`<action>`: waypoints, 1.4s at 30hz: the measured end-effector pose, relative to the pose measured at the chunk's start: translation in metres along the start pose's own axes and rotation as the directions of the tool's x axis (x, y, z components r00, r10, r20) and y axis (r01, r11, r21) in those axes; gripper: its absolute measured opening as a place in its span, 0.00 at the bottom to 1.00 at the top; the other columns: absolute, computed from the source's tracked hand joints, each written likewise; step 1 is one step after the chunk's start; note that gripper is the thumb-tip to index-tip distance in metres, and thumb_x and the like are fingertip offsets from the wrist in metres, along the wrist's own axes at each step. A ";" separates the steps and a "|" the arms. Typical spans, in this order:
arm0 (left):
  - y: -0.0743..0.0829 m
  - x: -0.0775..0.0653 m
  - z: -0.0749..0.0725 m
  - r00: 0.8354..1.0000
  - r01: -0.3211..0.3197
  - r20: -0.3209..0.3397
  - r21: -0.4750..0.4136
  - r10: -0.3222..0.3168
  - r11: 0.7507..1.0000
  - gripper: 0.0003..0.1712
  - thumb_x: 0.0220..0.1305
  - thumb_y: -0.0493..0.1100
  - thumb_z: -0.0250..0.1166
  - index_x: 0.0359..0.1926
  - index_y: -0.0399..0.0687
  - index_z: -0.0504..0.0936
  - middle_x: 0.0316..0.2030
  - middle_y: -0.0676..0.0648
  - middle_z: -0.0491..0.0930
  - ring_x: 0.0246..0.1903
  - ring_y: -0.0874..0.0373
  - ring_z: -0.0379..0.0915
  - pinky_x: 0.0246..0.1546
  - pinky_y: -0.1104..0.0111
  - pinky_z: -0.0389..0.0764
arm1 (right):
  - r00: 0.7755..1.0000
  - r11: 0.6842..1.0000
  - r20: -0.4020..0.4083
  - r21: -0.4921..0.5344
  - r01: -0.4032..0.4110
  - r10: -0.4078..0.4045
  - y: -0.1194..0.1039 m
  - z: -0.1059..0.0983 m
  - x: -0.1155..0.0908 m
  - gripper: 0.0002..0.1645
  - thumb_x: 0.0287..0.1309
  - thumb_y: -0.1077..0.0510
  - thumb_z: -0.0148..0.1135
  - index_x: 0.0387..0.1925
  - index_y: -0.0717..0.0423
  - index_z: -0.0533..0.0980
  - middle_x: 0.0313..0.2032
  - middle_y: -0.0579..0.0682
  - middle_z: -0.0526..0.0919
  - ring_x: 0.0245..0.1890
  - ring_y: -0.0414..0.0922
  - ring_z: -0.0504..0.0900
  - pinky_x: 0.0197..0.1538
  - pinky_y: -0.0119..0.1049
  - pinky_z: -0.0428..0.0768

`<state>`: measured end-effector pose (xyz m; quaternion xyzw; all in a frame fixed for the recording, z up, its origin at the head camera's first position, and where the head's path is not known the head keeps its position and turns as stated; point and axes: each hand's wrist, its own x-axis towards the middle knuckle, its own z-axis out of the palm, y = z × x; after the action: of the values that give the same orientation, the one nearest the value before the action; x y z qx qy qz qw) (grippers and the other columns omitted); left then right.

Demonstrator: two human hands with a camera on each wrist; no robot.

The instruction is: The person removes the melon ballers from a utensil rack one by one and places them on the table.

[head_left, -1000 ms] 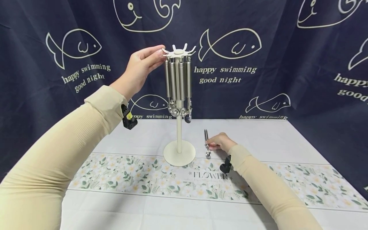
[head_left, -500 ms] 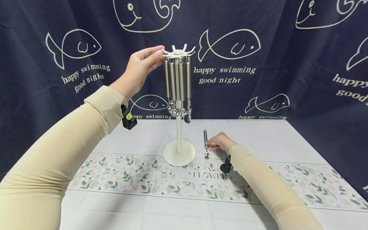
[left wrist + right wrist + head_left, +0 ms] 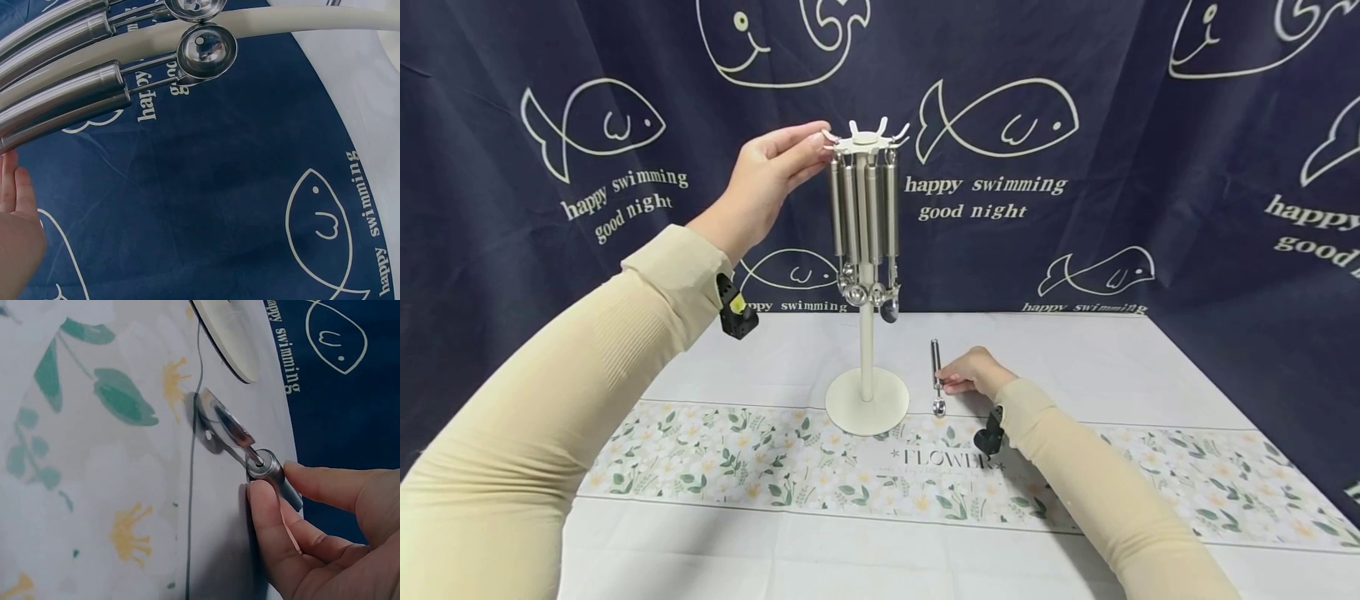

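A cream utensil rack (image 3: 867, 337) with upturned hooks around its top stands upright on a round base. Several steel-handled scoops and spoons (image 3: 872, 217) hang from it, heads down. My left hand (image 3: 760, 185) is raised to the rack's top and pinches a hook on its left side; the left wrist view has only part of this hand at its edge. Low at the right of the base, my right hand (image 3: 976, 372) pinches the handle of a steel melon baller (image 3: 226, 424) between thumb and fingers. Its small bowl points toward me, close over the table.
The white table (image 3: 737, 546) carries a floral printed strip (image 3: 700, 462) with "FLOWER" lettering. Behind it hangs a dark blue curtain (image 3: 1000, 267) with fish drawings. The rack's round base (image 3: 850, 408) lies just left of the melon baller.
The melon baller has shifted slightly left and turned in my right fingers, so its bowl faces another way. My left hand keeps its place at the rack's top.
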<state>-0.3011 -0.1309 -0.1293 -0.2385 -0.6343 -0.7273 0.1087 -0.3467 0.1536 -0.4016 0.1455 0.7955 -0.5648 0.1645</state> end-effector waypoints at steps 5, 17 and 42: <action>-0.001 0.001 0.000 1.000 0.000 0.003 0.004 0.000 1.000 0.22 0.66 0.34 0.62 0.60 0.33 0.74 0.50 0.42 0.81 0.47 0.58 0.80 0.61 0.71 0.76 | 1.000 1.000 0.017 0.012 -0.008 0.008 -0.003 -0.005 -0.002 0.20 0.53 0.69 0.68 0.48 0.76 0.76 0.17 0.50 0.81 0.17 0.39 0.83 0.40 0.33 0.87; -0.001 0.001 -0.002 1.000 0.001 -0.009 -0.001 -0.001 1.000 0.22 0.65 0.33 0.62 0.60 0.31 0.74 0.47 0.44 0.81 0.47 0.58 0.80 0.61 0.71 0.75 | 0.992 0.986 0.116 0.165 0.036 -0.056 -0.014 -0.020 -0.010 0.21 0.58 0.72 0.61 0.54 0.78 0.72 0.20 0.51 0.83 0.23 0.39 0.84 0.47 0.35 0.86; 0.001 0.000 -0.001 1.000 0.013 -0.010 0.007 -0.013 1.000 0.22 0.65 0.34 0.63 0.60 0.35 0.75 0.52 0.43 0.81 0.51 0.59 0.78 0.64 0.74 0.71 | 0.931 0.829 0.151 0.518 0.211 -0.332 -0.075 -0.021 -0.043 0.29 0.62 0.70 0.59 0.64 0.72 0.65 0.34 0.50 0.86 0.41 0.43 0.86 0.54 0.33 0.83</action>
<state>-0.3010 -0.1321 -0.1284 -0.2305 -0.6376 -0.7271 0.1079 -0.3410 0.1476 -0.3133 -0.0005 0.6124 -0.7795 0.1321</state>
